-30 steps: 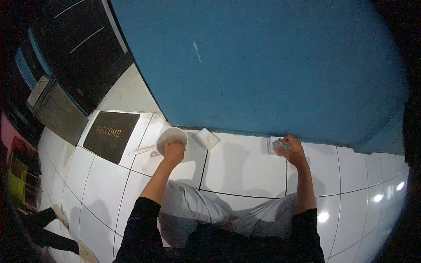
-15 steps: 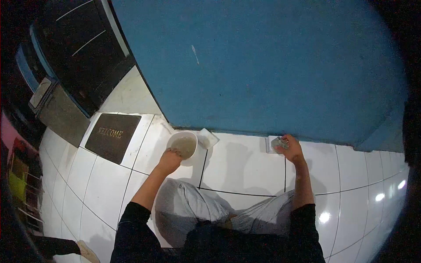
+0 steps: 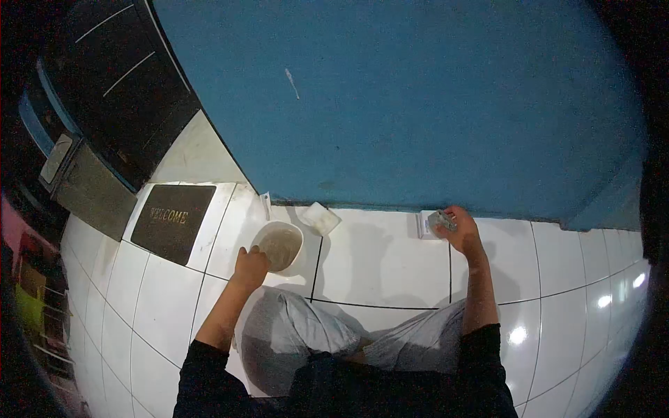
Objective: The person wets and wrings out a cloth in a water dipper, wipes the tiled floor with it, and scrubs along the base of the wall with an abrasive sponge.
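Note:
My left hand (image 3: 251, 267) is closed at the near left rim of a white container (image 3: 293, 263) with murky, greyish-brown contents. Its fingers seem to grip the rim. A pale square block (image 3: 321, 219) lies on the floor just beyond the container, near the wall. Over on the right, my right hand (image 3: 461, 230) has its fingers wrapped round a small greyish glassy object (image 3: 441, 222). That object is at a small white box (image 3: 425, 226) by the foot of the wall; whether it rests on the box is unclear.
A blue wall (image 3: 404, 111) rises beyond the white tiled floor (image 3: 380, 268). At the left lie a dark WELCOME mat (image 3: 173, 223) and a dark door (image 3: 118, 76). My crossed legs (image 3: 306, 327) are in front of me. Colourful items (image 3: 31, 292) stand at the far left.
My left hand has come out of the container to its left rim. The container has turned and shifted. The other person's legs at lower left are out of view. My right hand keeps its hold.

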`<state>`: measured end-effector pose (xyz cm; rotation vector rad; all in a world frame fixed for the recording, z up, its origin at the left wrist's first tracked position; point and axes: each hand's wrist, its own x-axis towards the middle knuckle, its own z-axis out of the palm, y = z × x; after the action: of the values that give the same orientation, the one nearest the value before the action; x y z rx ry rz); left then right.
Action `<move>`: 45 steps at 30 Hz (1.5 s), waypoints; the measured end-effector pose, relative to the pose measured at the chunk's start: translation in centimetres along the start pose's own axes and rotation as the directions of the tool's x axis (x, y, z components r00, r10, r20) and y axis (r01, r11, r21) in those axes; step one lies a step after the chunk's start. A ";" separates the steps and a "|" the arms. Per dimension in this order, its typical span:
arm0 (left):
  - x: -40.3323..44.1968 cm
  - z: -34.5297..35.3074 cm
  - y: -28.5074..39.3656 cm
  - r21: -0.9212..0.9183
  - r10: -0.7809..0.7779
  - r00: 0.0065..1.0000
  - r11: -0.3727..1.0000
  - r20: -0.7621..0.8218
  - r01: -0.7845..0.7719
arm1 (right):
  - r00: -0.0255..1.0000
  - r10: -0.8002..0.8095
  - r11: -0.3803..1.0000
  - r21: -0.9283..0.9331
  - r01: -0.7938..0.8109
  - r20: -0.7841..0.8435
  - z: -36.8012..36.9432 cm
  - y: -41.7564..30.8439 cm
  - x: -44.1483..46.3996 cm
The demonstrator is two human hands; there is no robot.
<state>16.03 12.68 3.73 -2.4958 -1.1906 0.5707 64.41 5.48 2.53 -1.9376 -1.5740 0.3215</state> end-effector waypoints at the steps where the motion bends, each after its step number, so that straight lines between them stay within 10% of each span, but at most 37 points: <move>1: 0.4 -1.0 0.4 0.001 0.002 1.000 1.000 0.003 -0.002 | 0.997 -0.050 0.999 -0.001 0.050 -0.064 -0.2 -0.2 -0.1; 7: 8.1 -5.0 5.8 -0.623 -0.047 0.961 0.770 -0.273 -0.139 | 0.990 0.000 0.989 0.146 0.021 -0.141 -0.1 0.8 0.7; 17: 20.9 4.0 9.8 -0.555 -0.111 0.979 0.810 0.168 0.188 | 0.985 0.004 0.981 0.193 0.031 -0.174 -0.7 1.2 0.4; 26: 18.9 2.0 13.7 -0.604 -0.189 0.813 0.762 -0.551 -0.233 | 0.940 0.053 0.977 0.213 0.021 -0.337 -1.9 1.4 1.2; 29: 18.5 -2.2 19.2 -0.577 -0.006 0.800 0.697 -0.600 -0.427 | 0.906 0.179 0.830 0.553 0.070 -0.384 -1.5 2.5 1.7; 45: 16.7 -9.1 27.2 -0.586 0.148 0.843 0.657 -0.518 -0.475 | 0.914 0.217 0.782 0.622 0.048 -0.343 -1.8 3.5 1.2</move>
<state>48.09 8.47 -4.02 -3.2555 -0.8731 -0.4885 68.48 5.66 2.11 -1.4303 -0.9432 0.3937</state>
